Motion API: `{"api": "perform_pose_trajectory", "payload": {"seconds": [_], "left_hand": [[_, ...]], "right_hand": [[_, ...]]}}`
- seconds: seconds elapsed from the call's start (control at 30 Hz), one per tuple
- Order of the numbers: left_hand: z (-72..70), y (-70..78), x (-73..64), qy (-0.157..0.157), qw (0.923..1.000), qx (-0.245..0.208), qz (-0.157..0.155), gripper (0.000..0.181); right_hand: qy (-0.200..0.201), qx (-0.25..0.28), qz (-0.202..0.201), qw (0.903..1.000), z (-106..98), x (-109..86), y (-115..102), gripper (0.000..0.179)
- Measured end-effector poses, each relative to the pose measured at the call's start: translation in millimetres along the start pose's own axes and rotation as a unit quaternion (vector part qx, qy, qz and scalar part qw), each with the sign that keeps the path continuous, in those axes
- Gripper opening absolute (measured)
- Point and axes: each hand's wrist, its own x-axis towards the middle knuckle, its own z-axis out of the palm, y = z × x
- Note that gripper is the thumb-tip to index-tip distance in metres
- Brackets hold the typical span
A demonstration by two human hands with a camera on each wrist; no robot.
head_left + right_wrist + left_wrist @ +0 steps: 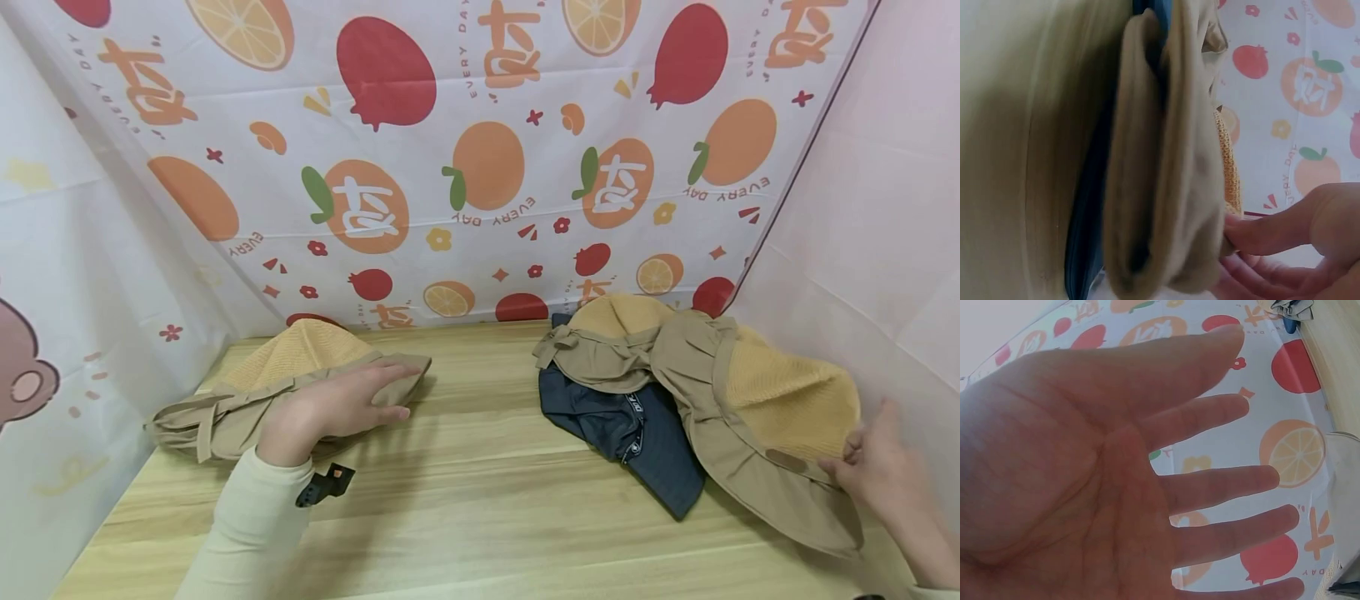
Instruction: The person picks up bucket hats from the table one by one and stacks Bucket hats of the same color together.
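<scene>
On the left of the table lies a tan sun hat (300,354) with a yellow woven crown and a tied fabric strip. My left hand (333,408) is just over its brim in the head view, fingers straight; in the left wrist view the palm (1104,481) holds nothing. At the right, my right hand (888,475) pinches the edge of another tan sun hat (787,396) beside its crown. The right wrist view shows thumb and fingers at the fabric (1194,219). Under that hat is a navy cap (588,408) with white lettering.
A tan section with a bow and yellow woven crown (615,321) lies at the back of the right pile; where it joins the larger hat is unclear. The wood-grain table (465,483) meets a fruit-print cloth (480,250) behind and a pale cloth wall (862,250) at right.
</scene>
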Motion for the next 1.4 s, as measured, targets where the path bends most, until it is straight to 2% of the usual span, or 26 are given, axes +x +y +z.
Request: {"api": "perform_pose_trajectory", "payload": {"seconds": [0.13, 0.27, 0.37, 0.6, 0.67, 0.73, 0.97, 1.03, 1.13, 1.27, 1.4], "left_hand": [[-0.3, -0.4, 0.2, -0.001, 1.0000, -0.001, -0.003, 0.064], [-0.9, -0.6, -0.6, -0.001, 1.0000, 0.000, -0.007, 0.065], [-1.2, -0.4, -1.6, -0.001, 1.0000, -0.001, -0.008, 0.067], [-1.5, 0.2, -3.0, -0.001, 1.0000, 0.003, -0.006, 0.065], [-1.4, 0.5, -3.4, -0.003, 1.0000, 0.005, -0.007, 0.065], [-1.3, 0.6, -3.8, -0.004, 1.0000, 0.006, -0.007, 0.064], [-1.3, -0.5, -6.0, -0.003, 1.0000, 0.000, -0.003, 0.064], [-1.3, -0.8, -6.6, -0.003, 1.0000, 0.001, -0.002, 0.064], [-1.4, -0.3, -7.6, -0.002, 1.0000, -0.001, -0.005, 0.063], [-1.4, 0.8, -8.9, 0.000, 1.0000, -0.006, -0.005, 0.063], [-1.2, 1.5, -10.6, 0.001, 0.9999, -0.015, 0.000, 0.062]], "right_hand": [[0.029, -0.003, 0.009, 0.9995, -4, 2.7, -5, 0.103], [0.067, -0.016, -0.003, 0.9976, -4, 4.3, -7, 0.075], [0.085, -0.017, 0.007, 0.9962, -5, 4.2, -7, 0.061], [0.088, -0.021, 0.034, 0.9954, -11, 6.4, -13, 0.031], [0.093, -0.005, 0.044, 0.9947, -12, 6.8, -15, 0.029], [0.114, 0.016, 0.045, 0.9923, -13, 7.5, -18, 0.026], [0.196, 0.082, 0.047, 0.9760, -21, 14.6, -39, 0.022], [0.215, 0.101, 0.042, 0.9705, -26, 18.3, -47, 0.020], [0.234, 0.119, 0.013, 0.9649, -33, 23.8, -57, 0.019], [0.232, 0.098, -0.025, 0.9674, -41, 29.5, -75, 0.017], [0.216, 0.066, -0.032, 0.9736, -46, 33.4, -94, 0.017]]}}
